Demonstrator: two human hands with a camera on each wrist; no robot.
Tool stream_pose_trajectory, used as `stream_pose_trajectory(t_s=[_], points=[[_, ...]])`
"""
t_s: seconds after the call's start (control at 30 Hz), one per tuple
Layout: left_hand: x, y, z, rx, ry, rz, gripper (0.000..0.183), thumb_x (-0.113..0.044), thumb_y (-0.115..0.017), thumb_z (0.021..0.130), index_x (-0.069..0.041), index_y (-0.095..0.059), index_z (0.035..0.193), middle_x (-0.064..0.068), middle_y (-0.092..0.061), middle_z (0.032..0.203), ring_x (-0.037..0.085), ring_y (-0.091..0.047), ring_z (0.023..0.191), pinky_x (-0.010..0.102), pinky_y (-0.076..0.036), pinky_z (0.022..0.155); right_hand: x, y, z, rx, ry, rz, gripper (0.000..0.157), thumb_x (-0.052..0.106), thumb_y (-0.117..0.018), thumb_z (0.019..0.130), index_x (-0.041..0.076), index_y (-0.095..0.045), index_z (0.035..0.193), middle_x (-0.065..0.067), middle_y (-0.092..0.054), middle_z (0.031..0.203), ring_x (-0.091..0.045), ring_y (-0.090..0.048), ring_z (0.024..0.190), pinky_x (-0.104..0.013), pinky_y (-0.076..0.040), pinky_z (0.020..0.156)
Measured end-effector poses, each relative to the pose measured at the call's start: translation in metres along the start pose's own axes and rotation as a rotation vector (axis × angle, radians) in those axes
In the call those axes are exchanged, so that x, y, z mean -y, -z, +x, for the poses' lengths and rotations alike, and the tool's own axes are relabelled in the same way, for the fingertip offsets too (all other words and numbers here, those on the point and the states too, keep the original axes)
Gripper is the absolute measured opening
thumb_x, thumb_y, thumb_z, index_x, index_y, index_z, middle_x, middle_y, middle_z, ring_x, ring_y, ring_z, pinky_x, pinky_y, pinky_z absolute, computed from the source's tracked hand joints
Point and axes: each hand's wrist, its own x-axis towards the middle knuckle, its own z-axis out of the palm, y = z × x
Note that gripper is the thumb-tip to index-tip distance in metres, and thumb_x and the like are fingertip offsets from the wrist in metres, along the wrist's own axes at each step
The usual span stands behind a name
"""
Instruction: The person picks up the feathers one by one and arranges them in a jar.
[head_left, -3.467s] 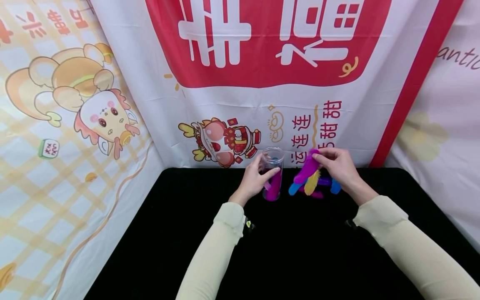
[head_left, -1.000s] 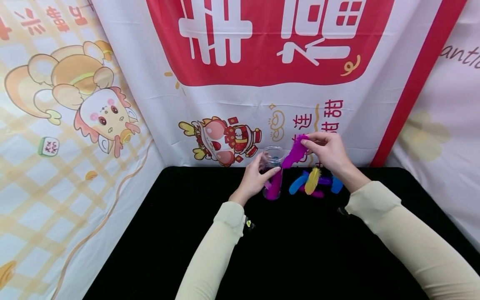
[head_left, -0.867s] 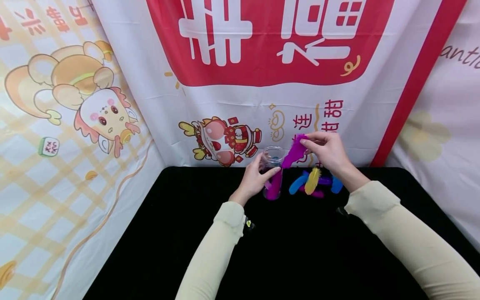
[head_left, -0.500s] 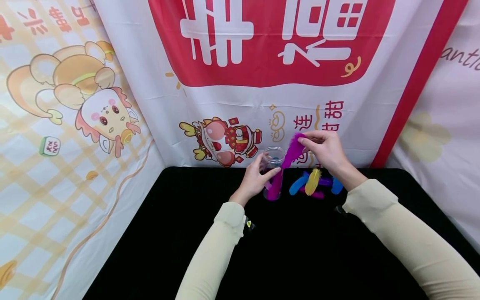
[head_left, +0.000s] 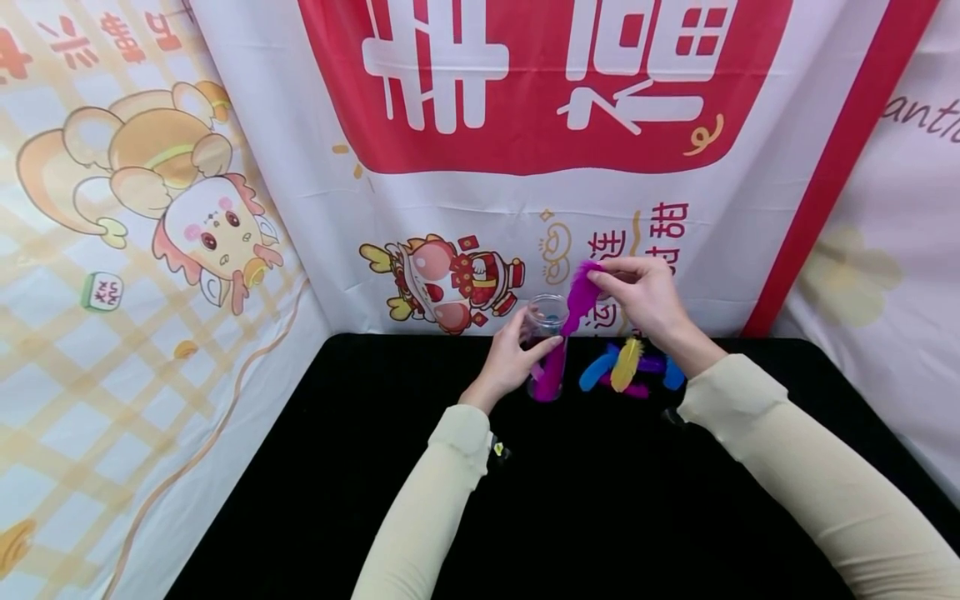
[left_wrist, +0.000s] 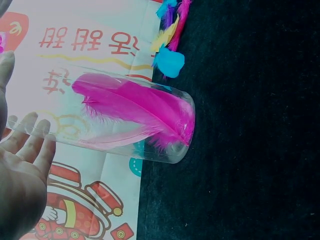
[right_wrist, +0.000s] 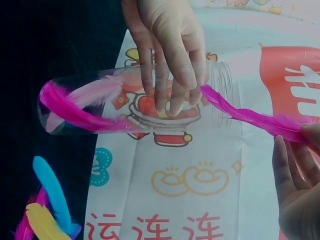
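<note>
A clear jar stands upright on the black table, gripped around its upper part by my left hand. Inside it lie a magenta feather and a pale pink feather. My right hand pinches another magenta feather near its upper end. That feather slants down beside the jar, its lower tip below rim height on the right side. In the right wrist view the tip overlaps the jar's neck; I cannot tell whether it touches the glass.
Right of the jar lies a loose pile with a yellow feather, a blue feather and several others. The black table meets a printed white cloth close behind the jar. Another patterned cloth hangs on the left.
My right hand has brought the magenta feather from above the pile, up and left to the jar. Over the last second the feather has turned steeper. My left hand and the jar have stayed put.
</note>
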Motion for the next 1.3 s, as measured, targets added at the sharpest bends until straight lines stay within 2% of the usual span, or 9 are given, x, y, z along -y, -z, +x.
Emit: stream_pose_trajectory(t_s=[0.2, 0.6, 0.83, 1.1, 1.3], points=[[0.001, 0.0, 0.0, -0.002, 0.002, -0.004, 0.072, -0.042, -0.076, 0.093, -0.016, -0.044, 0.152, 0.004, -0.059, 0.143, 0.017, -0.058, 0.131, 0.033, -0.047, 0.11, 0.002, -0.003, 0.001, -0.007, 0.0, 0.012, 0.033, 0.021, -0.078, 0.093, -0.003, -0.075, 0.116, 0.0, -0.078, 0.095, -0.006, -0.069, 0.084, -0.017, -0.055, 0.072], [-0.001, 0.001, -0.001, 0.009, 0.009, -0.018, 0.07, -0.04, -0.076, 0.093, -0.018, -0.045, 0.152, 0.002, -0.06, 0.141, 0.021, -0.058, 0.131, 0.038, -0.047, 0.111, 0.007, -0.006, 0.005, -0.033, 0.03, 0.039, 0.03, 0.022, -0.078, 0.094, 0.0, -0.077, 0.114, 0.003, -0.077, 0.091, -0.011, -0.071, 0.079, -0.027, -0.061, 0.074], [-0.002, 0.001, -0.003, 0.011, 0.023, -0.02, 0.077, -0.039, -0.075, 0.094, -0.019, -0.037, 0.158, 0.001, -0.061, 0.142, 0.02, -0.058, 0.132, 0.038, -0.046, 0.111, 0.014, -0.008, 0.007, -0.046, 0.066, 0.024, 0.028, 0.022, -0.077, 0.094, 0.0, -0.078, 0.112, 0.0, -0.077, 0.089, -0.011, -0.069, 0.077, -0.021, -0.058, 0.069], [-0.001, 0.0, -0.002, 0.007, 0.007, -0.011, 0.069, -0.037, -0.075, 0.095, -0.023, -0.041, 0.154, -0.001, -0.062, 0.141, 0.016, -0.058, 0.13, 0.036, -0.047, 0.11, 0.018, -0.011, 0.01, -0.038, 0.075, 0.038, 0.028, 0.02, -0.076, 0.095, -0.002, -0.077, 0.112, 0.002, -0.076, 0.09, -0.01, -0.069, 0.077, -0.02, -0.057, 0.069], [-0.001, 0.001, -0.002, 0.004, -0.004, -0.011, 0.066, -0.04, -0.076, 0.094, -0.026, -0.045, 0.151, -0.003, -0.064, 0.136, 0.015, -0.061, 0.126, 0.037, -0.049, 0.108, 0.018, -0.016, 0.013, -0.03, 0.098, 0.027, 0.027, 0.018, -0.075, 0.095, -0.003, -0.077, 0.111, -0.004, -0.077, 0.093, -0.01, -0.069, 0.078, -0.019, -0.057, 0.069]])
